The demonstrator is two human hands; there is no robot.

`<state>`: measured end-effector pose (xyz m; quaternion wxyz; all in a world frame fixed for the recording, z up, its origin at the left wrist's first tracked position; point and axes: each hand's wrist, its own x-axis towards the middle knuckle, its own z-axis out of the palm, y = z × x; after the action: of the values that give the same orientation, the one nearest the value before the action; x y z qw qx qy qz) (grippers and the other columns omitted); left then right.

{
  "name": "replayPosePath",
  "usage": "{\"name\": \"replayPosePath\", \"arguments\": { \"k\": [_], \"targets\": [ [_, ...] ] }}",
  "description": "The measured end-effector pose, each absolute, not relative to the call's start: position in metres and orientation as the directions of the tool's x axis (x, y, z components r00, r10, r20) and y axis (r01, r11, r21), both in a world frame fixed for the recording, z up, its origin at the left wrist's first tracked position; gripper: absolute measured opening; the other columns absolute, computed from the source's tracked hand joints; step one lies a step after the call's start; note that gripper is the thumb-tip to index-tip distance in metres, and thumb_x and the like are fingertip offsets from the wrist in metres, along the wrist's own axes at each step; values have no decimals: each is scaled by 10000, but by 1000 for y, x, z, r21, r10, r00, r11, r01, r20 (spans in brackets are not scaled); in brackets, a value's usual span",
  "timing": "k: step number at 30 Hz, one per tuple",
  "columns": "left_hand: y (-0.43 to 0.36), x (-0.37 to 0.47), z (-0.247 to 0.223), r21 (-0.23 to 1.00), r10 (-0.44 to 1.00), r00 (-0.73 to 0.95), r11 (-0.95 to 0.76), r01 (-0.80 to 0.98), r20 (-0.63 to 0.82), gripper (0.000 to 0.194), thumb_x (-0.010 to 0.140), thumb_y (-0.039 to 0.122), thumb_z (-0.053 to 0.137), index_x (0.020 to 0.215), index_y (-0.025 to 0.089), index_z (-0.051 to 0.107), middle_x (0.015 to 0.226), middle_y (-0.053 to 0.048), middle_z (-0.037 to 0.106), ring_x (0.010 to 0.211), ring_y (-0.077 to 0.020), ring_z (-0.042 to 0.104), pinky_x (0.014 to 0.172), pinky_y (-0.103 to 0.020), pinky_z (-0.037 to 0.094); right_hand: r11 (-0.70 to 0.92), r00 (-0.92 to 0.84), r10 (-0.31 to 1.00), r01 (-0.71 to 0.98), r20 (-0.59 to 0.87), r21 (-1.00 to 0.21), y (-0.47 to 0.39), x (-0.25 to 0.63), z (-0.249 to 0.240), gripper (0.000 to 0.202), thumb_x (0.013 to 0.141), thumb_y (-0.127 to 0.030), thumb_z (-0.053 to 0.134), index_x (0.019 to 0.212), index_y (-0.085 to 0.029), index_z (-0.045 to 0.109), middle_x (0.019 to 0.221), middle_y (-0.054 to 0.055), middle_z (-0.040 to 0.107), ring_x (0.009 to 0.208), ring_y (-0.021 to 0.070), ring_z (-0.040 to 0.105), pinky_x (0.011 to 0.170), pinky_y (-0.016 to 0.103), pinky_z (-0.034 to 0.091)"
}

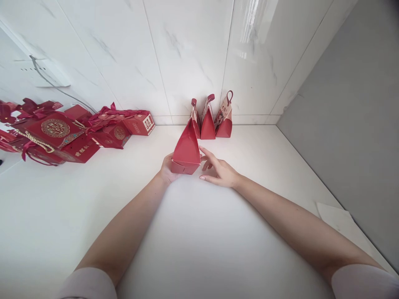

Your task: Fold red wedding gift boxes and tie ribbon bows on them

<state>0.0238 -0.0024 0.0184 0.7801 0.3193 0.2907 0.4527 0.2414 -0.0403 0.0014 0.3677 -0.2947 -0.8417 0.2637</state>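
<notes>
A red triangular box (187, 151) is held up over the white table, its folded flap side facing me and its peak pointing away. My left hand (168, 169) grips it from the left and below, with most of the fingers hidden behind it. Just to the right of the box, my right hand (218, 168) is open, its fingers apart and the fingertips close to the box's side; nothing is in its palm. Behind the held box, similar boxes with loop handles stand by the wall: one partly hidden, a middle one (208, 124) and a right one (225, 122).
Several red gift boxes with ribbons and gold cords (56, 133) are piled at the left back of the white table (193, 241). A marbled tile wall (187, 54) rises behind. Along the right runs a grey panel (349, 104). A cable (59, 89) hangs at the upper left.
</notes>
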Motion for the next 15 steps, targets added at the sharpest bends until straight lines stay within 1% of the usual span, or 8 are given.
{"name": "replayPosePath", "arguments": {
  "k": [4, 6, 8, 10, 13, 15],
  "targets": [
    [-3, 29, 21, 789, 823, 515, 475, -391, -240, 302, 814, 339, 560, 925, 113, 726, 986, -173, 734, 984, -366, 689, 916, -545, 514, 683, -518, 708, 330, 480, -651, -39, 241, -3, 958, 866, -510, 631, 1559, -306, 2, 1062, 58, 677, 814, 219, 654, 758, 376, 556],
    [-4, 32, 22, 779, 786, 574, 502, -376, -230, 289, 831, 313, 544, 911, 108, 731, 975, -175, 738, 972, -360, 695, 905, -528, 520, 655, -481, 739, 346, 472, -672, -38, 240, -5, 955, 876, -500, 623, 1558, -304, -15, 1016, 46, 688, 809, 220, 659, 749, 375, 558],
    [-6, 36, 23, 767, 775, 591, 515, -384, -224, 299, 848, 318, 536, 939, 112, 732, 972, -166, 742, 950, -348, 701, 870, -498, 536, 624, -439, 767, 342, 468, -702, -38, 240, -6, 962, 885, -484, 618, 1557, -299, -44, 985, 38, 693, 805, 215, 663, 729, 362, 562],
    [-9, 41, 21, 769, 824, 537, 458, -445, -180, 329, 866, 359, 524, 979, 126, 727, 983, -144, 743, 912, -318, 704, 836, -457, 549, 602, -409, 784, 313, 468, -735, -38, 241, -5, 999, 880, -476, 628, 1552, -296, -89, 1004, 39, 699, 778, 204, 669, 688, 339, 568],
    [-14, 48, 19, 776, 942, 330, 251, -579, -59, 319, 882, 407, 525, 1013, 180, 707, 987, -74, 740, 855, -227, 699, 808, -360, 558, 581, -368, 799, 268, 476, -768, -38, 243, -2, 1064, 860, -479, 656, 1538, -315, -148, 1159, 63, 682, 747, 187, 685, 644, 314, 577],
    [-17, 51, 18, 766, 973, 223, 184, -616, -55, 273, 882, 393, 543, 1000, 200, 696, 952, -42, 736, 819, -183, 693, 780, -304, 560, 580, -347, 803, 266, 485, -770, -39, 243, 0, 1079, 849, -489, 667, 1536, -329, -150, 1241, 78, 652, 751, 185, 694, 630, 306, 581]
  ]
}}
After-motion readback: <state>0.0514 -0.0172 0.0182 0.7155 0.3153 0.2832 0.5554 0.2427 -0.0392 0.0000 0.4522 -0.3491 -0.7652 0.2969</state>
